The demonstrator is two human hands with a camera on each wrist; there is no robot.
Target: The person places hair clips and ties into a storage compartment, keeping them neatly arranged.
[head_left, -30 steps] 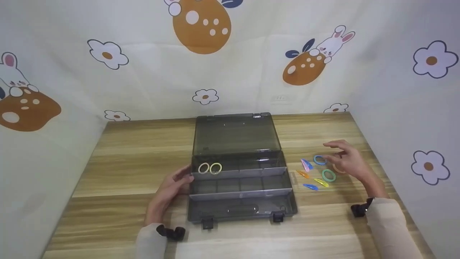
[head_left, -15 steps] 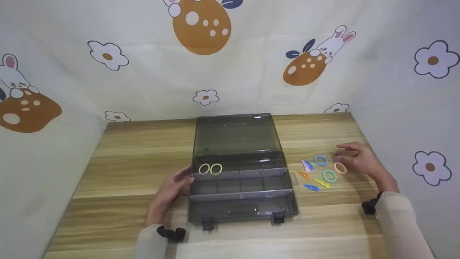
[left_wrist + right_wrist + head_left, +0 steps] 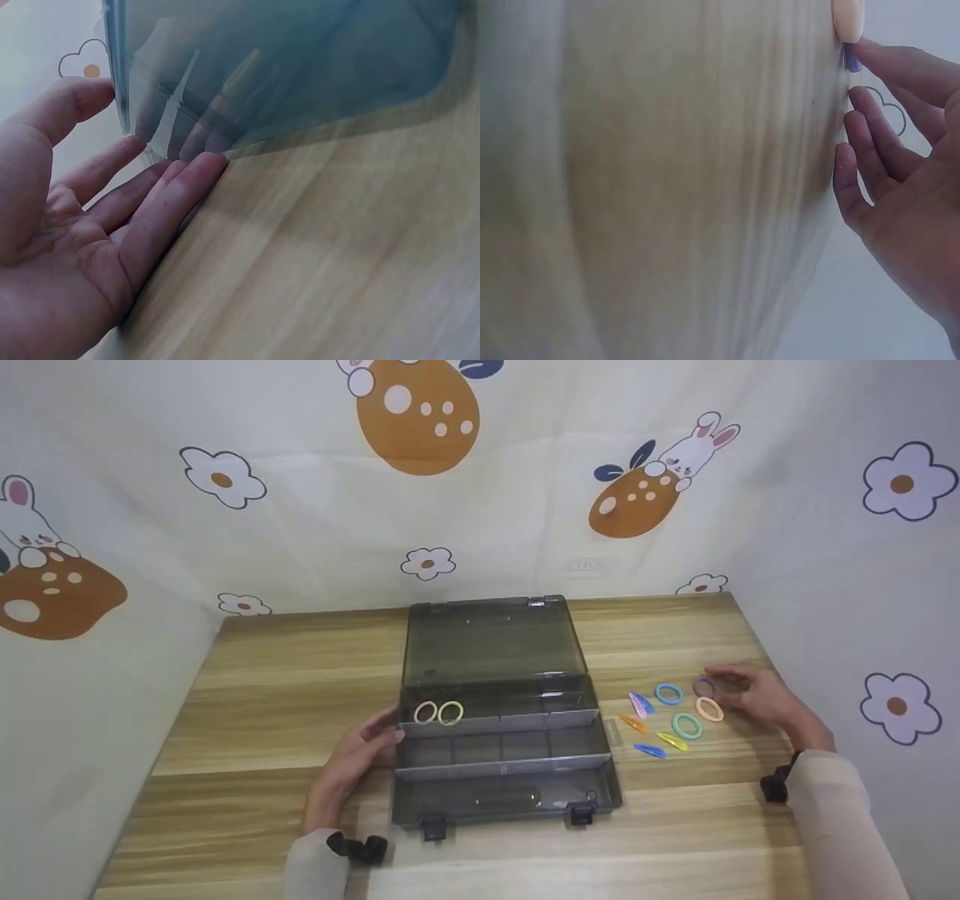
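Observation:
A dark translucent compartment box (image 3: 506, 770) lies with its lid (image 3: 495, 641) raised back. My left hand (image 3: 358, 754) rests against its left side, thumb at the rim; in the left wrist view the fingers (image 3: 169, 199) lie extended along the wall. Beige (image 3: 425, 712) and yellow (image 3: 451, 712) hair ties sit in the back left compartments. At the right, my right hand (image 3: 759, 695) reaches to a purple hair tie (image 3: 703, 687), its thumb and fingertips right at the ring. In the right wrist view the thumb (image 3: 877, 56) touches its purple edge (image 3: 852, 58), the other fingers loosely bent.
Left of my right hand lie blue (image 3: 668, 694), green (image 3: 686, 726) and peach (image 3: 709, 709) hair ties. Several snap hair clips, including orange (image 3: 633, 724), yellow (image 3: 672, 741) and blue (image 3: 649, 751) ones, lie nearer the box. A patterned curtain (image 3: 322, 517) hangs behind the wooden table (image 3: 285, 690).
My right hand has moved right, from beside the blue hair tie to the purple one, uncovering the peach hair tie. The left hand stays at the box.

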